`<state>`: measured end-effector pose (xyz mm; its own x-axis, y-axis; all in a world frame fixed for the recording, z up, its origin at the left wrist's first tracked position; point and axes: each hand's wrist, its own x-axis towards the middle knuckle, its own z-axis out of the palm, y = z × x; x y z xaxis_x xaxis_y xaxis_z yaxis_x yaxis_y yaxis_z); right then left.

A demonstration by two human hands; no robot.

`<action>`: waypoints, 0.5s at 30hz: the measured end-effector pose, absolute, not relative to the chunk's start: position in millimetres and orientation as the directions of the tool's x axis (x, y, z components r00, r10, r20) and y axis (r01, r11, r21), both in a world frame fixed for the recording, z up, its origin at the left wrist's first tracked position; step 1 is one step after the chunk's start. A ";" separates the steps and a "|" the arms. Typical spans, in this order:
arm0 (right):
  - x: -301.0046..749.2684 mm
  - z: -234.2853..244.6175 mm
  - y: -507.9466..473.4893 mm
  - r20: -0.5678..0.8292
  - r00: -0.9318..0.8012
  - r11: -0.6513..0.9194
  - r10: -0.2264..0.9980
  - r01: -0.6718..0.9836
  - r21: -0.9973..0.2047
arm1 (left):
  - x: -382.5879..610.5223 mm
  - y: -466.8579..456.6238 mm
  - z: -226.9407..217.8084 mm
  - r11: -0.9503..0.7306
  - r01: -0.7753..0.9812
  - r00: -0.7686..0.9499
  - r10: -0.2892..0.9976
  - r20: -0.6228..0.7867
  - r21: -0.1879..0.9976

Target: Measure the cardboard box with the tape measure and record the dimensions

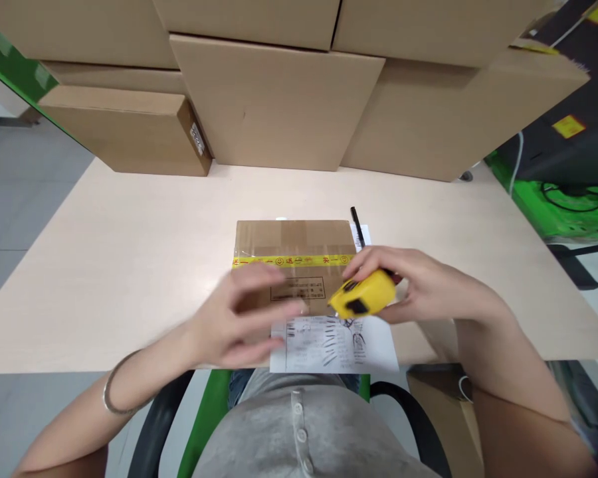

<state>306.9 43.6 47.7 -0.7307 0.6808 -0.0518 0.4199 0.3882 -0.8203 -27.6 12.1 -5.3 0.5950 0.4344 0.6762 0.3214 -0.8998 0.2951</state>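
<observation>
My right hand (403,282) grips a yellow and black tape measure (371,294) above the right front corner of a small cardboard box (294,234). Yellow printed tape (303,260) runs across the top of that box. Over the box's left front part hovers my left hand (246,315), blurred, its fingers apart and holding nothing. Partly under the box lies a printed sheet of paper (329,348) with pen marks, reaching the table's front edge. A black pen (357,226) lies by the box's right rear corner, on paper.
Large cardboard boxes (279,106) stand stacked along the back of the pale table (129,265). A flatter box (124,129) with a label stands at the back left. To the right are cables (573,198) on a green surface. Chair armrests (154,425) flank my body.
</observation>
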 end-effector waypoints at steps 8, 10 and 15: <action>310.9 -3.0 52.4 -0.227 -0.031 -0.222 0.973 0.122 -0.968 | -59.4 58.3 -40.8 -0.021 0.311 0.169 0.985 -0.034 0.950; 307.1 -1.9 47.6 -0.221 -0.039 -0.218 0.974 0.078 -0.973 | -59.0 64.9 -38.9 -0.005 0.253 0.303 0.950 -0.074 0.968; 321.4 15.7 27.8 -0.093 -0.022 -0.093 0.995 -0.003 -0.996 | -66.9 78.2 -32.9 -0.104 0.176 0.369 0.929 0.032 0.979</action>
<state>321.4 27.8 15.7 -0.0224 0.9954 -0.0934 -0.0030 -0.0934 -0.9956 -66.9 78.2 -32.9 0.3688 0.9290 0.0321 0.1762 -0.1038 0.9789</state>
